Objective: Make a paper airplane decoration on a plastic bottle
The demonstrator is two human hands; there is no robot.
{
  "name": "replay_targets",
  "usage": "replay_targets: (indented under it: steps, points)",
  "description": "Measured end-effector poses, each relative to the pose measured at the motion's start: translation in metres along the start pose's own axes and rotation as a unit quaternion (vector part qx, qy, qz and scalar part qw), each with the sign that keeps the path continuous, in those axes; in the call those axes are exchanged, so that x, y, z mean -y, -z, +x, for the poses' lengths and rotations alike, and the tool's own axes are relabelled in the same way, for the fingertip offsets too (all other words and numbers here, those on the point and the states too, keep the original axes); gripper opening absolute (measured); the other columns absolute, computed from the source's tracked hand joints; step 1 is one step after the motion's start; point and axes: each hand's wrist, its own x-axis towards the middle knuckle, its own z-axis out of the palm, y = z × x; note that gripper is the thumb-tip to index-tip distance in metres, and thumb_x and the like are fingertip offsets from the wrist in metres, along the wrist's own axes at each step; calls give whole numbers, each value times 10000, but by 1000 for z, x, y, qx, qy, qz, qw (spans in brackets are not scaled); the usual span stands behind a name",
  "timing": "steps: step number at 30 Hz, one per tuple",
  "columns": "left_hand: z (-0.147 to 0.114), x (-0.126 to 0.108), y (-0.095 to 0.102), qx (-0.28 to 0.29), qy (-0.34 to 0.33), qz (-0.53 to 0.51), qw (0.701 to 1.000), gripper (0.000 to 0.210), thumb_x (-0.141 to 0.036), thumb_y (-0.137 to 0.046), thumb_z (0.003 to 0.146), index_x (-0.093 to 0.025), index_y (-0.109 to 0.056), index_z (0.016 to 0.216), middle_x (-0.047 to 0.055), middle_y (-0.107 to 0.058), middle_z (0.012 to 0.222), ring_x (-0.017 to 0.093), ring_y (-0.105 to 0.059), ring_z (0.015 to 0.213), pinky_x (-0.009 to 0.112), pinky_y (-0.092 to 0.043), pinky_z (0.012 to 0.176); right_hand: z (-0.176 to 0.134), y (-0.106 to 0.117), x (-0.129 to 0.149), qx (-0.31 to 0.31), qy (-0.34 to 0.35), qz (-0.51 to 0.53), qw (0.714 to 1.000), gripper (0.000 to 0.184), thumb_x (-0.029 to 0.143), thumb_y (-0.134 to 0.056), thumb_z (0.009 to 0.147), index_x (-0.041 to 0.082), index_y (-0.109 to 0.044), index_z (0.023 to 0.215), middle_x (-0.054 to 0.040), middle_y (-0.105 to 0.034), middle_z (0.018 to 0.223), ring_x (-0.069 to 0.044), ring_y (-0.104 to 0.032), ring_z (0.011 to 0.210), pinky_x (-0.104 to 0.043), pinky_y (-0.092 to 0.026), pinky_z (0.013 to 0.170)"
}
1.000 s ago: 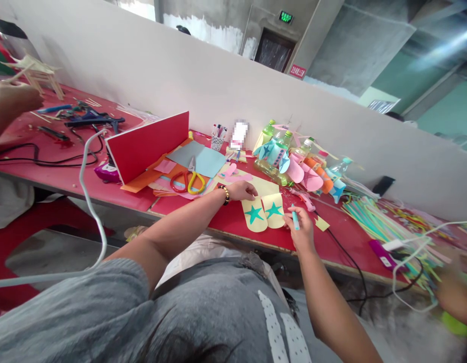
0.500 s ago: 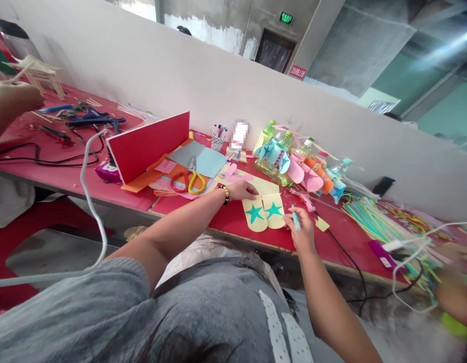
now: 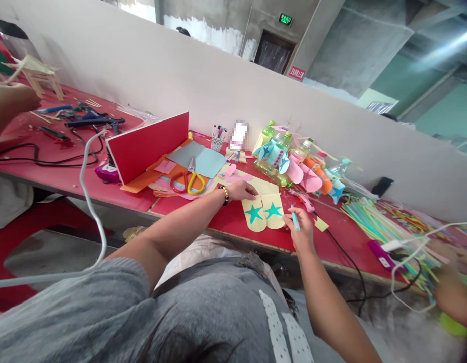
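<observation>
Two rounded pale yellow paper pieces (image 3: 255, 226) lie side by side at the table's near edge, each with a filled teal star (image 3: 273, 209). With its fingers curled together, my left hand (image 3: 242, 191) holds the upper edge of the left piece. My right hand (image 3: 302, 229) grips a teal marker (image 3: 294, 220) between thumb and fingers, just right of the right-hand piece, its fingertips at that paper's edge. Behind the pieces is a larger pale yellow sheet (image 3: 269, 186). Red-and-yellow scissors (image 3: 192, 174) rest on coloured paper to the left.
Plastic bottles with paper fins (image 3: 277, 155) stand at the back, near a pen cup (image 3: 217, 143). A pink glue gun (image 3: 306, 201) lies to the right, its cord running off the edge. A red divider (image 3: 153, 146) stands left. Another person's hand (image 3: 14, 98) is at far left.
</observation>
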Motion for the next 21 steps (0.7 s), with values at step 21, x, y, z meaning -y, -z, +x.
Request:
replay_targets:
  steps: [21]
  points:
    - [-7, -14, -5, -19, 35, 49, 998, 210, -375, -683, 768, -253, -751, 924, -41, -739, 882, 125, -646, 797, 161, -482, 679, -1, 0, 2, 55, -5, -3, 998, 327, 365, -745, 712, 255, -576, 969, 22, -661, 727, -138, -567, 543, -268, -472, 520]
